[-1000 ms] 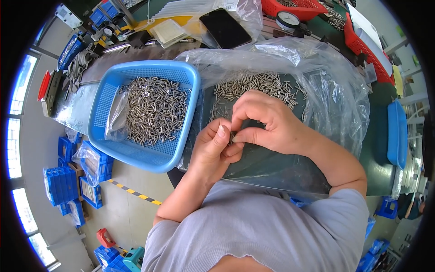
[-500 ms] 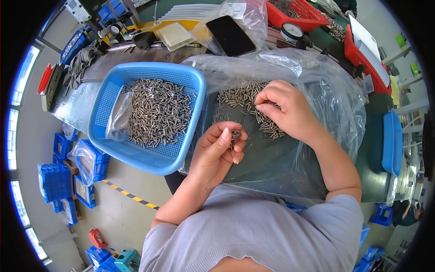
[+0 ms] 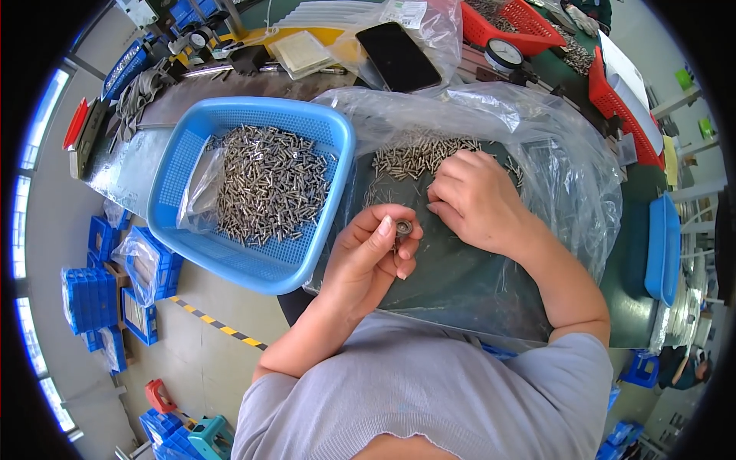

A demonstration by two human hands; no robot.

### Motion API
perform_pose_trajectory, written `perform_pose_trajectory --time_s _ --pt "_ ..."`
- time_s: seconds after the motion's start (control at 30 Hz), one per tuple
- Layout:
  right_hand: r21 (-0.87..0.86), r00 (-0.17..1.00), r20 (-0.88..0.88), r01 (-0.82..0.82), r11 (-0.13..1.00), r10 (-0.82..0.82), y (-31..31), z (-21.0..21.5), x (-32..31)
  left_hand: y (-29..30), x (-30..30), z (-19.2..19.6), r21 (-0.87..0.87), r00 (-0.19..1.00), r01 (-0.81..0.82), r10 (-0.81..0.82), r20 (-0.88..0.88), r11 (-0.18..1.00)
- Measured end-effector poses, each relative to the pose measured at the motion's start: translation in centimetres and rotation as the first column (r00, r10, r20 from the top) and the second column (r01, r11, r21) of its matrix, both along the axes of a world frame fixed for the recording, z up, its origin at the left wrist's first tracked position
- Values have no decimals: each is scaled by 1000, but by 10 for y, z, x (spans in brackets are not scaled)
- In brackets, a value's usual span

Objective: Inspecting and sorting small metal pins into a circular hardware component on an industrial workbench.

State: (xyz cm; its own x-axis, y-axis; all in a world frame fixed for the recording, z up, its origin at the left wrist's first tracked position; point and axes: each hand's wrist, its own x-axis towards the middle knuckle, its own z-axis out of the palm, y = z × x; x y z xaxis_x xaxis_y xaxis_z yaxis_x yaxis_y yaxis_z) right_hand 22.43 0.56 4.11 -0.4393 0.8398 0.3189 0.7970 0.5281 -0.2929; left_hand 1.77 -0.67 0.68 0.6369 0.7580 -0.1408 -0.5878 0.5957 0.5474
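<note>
My left hand [image 3: 376, 249] pinches a small round metal ring [image 3: 403, 227] with a hole in its middle between thumb and fingers. Just right of it, my right hand [image 3: 479, 201] is closed, its fingers curled down over the near edge of a pile of small metal pins [image 3: 414, 157]. Whatever sits between the right fingertips is hidden. The pile lies on clear plastic sheeting [image 3: 567, 176] spread over the dark green table. To the left of both hands stands a blue plastic basket [image 3: 343, 138] holding many more loose pins [image 3: 268, 188] and a clear plastic bag [image 3: 201, 192].
Behind the sheeting lie a black phone [image 3: 399, 57] and a round dial gauge [image 3: 504, 54]. Red baskets [image 3: 529, 38] stand at the far right. A blue tray [image 3: 663, 249] sits at the right edge. Blue crates [image 3: 92, 299] are stacked on the floor at left.
My right hand has come nearer to my left, from over the pile to its near edge, fingers curling downward. The ring in my left hand has tilted, showing its hole more.
</note>
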Motion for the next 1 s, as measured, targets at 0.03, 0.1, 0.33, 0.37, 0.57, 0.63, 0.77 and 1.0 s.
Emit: perform_pose_trajectory --time_s 0.03,0.1,0.33,0.37,0.57,0.63,0.77,1.0 --pt "14 1000 18 -7 1000 7 -1 1 -1 0 0 0 -6 1000 0 0 14 1000" --pt "22 999 44 -10 1000 9 -1 4 -3 1 0 0 -13 1000 1 -1 28 1000" --pt "72 996 89 -17 997 10 -4 0 0 2 0 1 -16 1000 16 -16 24 1000" --pt "71 996 87 -18 997 12 -3 2 0 2 0 1 -21 999 22 -22 27 1000" --pt "-33 994 -90 64 997 -67 0 13 6 1 -1 2 -21 999 19 -19 29 1000" --pt "-56 995 -68 66 996 -70 0 11 10 2 -1 0 -19 999 25 -24 35 1000" --pt "-87 997 -65 22 996 -28 -1 11 9 2 -1 -1 2 999 31 -31 36 1000" --pt "-60 999 -24 20 998 -21 -1 2 1 1 -1 0 -7 999 33 -32 29 999"
